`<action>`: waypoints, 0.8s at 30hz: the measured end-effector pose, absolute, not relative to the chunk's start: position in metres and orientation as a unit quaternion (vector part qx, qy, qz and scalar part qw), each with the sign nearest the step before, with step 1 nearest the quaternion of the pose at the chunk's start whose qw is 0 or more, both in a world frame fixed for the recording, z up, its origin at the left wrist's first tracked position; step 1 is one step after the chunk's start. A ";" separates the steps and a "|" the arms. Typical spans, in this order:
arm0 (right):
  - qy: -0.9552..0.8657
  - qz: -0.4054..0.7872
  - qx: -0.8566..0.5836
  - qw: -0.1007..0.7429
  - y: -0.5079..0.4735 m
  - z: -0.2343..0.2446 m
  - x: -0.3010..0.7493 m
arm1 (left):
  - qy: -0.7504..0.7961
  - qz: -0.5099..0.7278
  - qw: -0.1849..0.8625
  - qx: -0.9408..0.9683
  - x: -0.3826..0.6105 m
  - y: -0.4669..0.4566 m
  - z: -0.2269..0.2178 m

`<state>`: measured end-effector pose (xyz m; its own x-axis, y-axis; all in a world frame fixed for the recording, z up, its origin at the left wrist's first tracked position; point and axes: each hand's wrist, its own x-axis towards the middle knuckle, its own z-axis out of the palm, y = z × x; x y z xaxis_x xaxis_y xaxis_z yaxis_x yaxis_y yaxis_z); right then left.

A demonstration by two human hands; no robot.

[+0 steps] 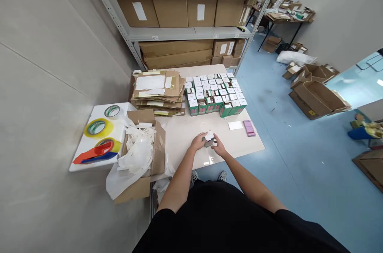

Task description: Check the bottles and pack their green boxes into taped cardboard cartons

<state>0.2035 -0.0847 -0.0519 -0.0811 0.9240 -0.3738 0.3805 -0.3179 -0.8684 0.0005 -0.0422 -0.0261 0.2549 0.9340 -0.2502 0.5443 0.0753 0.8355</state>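
Note:
Near the table's front edge, a small white-and-green box (208, 137) is between my two hands. My left hand (198, 141) grips its left side, fingers closed against it. My right hand (219, 146) is at the box's right side with fingers curved and thumb apart; whether it presses on the box is hard to make out. Beyond them, rows of similar small boxes (209, 89) stand packed together, some with open tops. To the right lie a white card (235, 125) and a purple pack (249, 128).
Flattened cardboard (158, 89) is stacked at the back left. A carton (160, 145) full of white packing scraps stands at left, beside tape rolls (98, 127) and a red tape dispenser (94, 152). Behind the table rises a metal shelf (191, 33) with cartons.

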 end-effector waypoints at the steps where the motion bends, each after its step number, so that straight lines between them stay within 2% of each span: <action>1: -0.511 0.525 -0.625 0.271 -0.086 -0.052 0.204 | 0.575 0.238 0.473 0.624 0.002 -0.042 -0.028; 5: -0.490 0.547 -0.618 0.281 -0.092 -0.051 0.208 | 0.639 0.280 0.483 0.529 0.013 -0.038 -0.033; 12: -0.520 0.534 -0.614 0.261 -0.099 -0.054 0.205 | 0.780 0.261 0.393 0.412 0.033 -0.026 -0.026; 15: -0.541 0.519 -0.613 0.250 -0.098 -0.058 0.205 | 0.765 0.253 0.371 0.461 0.036 -0.029 -0.023; 19: -0.557 0.498 -0.617 0.246 -0.094 -0.059 0.209 | 0.693 0.227 0.434 0.528 0.036 -0.038 -0.023; 24: -0.554 0.491 -0.631 0.232 -0.089 -0.051 0.210 | 0.675 0.233 0.463 0.526 0.038 -0.036 -0.022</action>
